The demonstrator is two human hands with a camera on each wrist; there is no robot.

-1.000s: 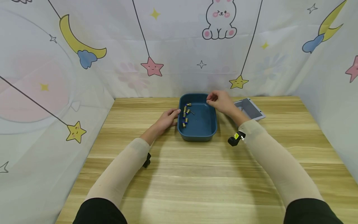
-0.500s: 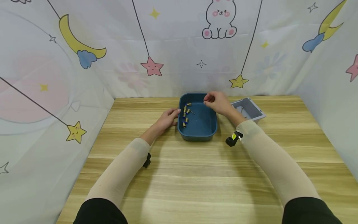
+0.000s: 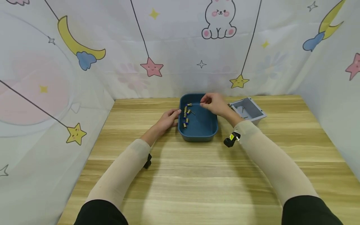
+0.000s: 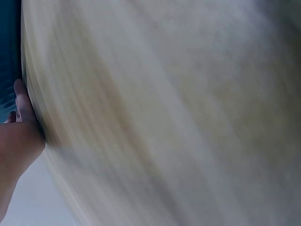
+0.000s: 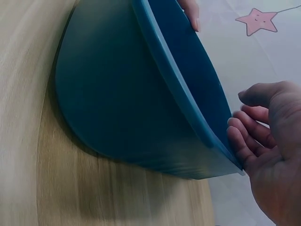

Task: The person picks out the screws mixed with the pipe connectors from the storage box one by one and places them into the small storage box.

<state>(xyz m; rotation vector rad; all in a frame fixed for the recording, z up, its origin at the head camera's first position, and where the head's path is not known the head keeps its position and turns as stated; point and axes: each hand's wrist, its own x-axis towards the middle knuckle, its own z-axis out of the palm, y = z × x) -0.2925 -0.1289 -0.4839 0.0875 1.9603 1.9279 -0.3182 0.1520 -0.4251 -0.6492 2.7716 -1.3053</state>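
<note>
In the head view a dark blue plastic bin [image 3: 201, 137] stands on the wooden table. Small brass-coloured pieces with blue parts [image 3: 185, 112] lie along its left inside wall, and a thin screw [image 3: 193, 113] is beside them. My left hand [image 3: 166, 120] rests against the bin's left side, thumb at the rim and fingers extended. Over the bin's far right part hovers my right hand [image 3: 215, 103], its fingers curled and thumb near the index finger. The right wrist view shows this hand [image 5: 277, 141] at the rim; I cannot tell whether it pinches something small.
Right of the bin, partly behind the right forearm, sits a grey box [image 3: 254, 109] with a few screws [image 3: 243, 109] inside. A printed cloth [image 3: 174, 84] closes off the back of the table [image 3: 202, 175].
My right hand has moved left, from the bin's right rim to over its inside, uncovering more of the grey box. The left hand and the bin stay put.
</note>
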